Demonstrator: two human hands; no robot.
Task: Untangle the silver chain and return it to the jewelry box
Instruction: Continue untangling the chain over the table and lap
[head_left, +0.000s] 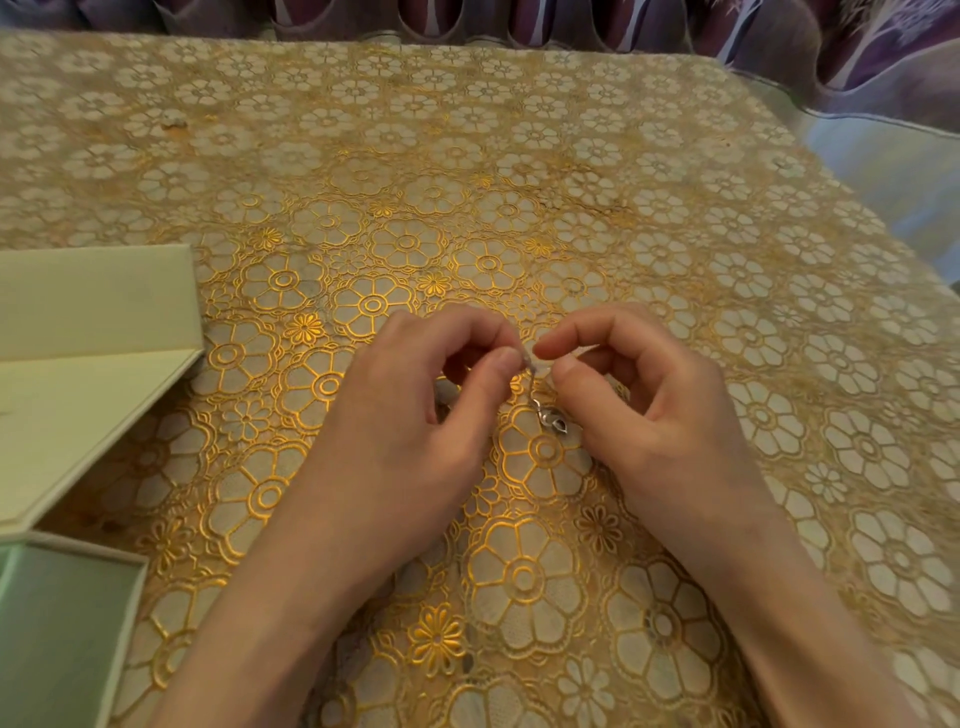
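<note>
Gold floral tablecloth (519, 156) spans the table, purple curtain (883, 47) behind.

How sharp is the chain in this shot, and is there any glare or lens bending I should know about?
Head view: the silver chain is thin and soft, its links unreadable between the left hand and right hand; the gold tablecloth pattern glints warmly near the centre; wide-angle curving bends the table's far edge; the jewelry box is cut off at left.

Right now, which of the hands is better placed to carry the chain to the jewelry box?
Left hand: both pinch the silver chain, but the open jewelry box lies on its side, so no crossing over.
</note>
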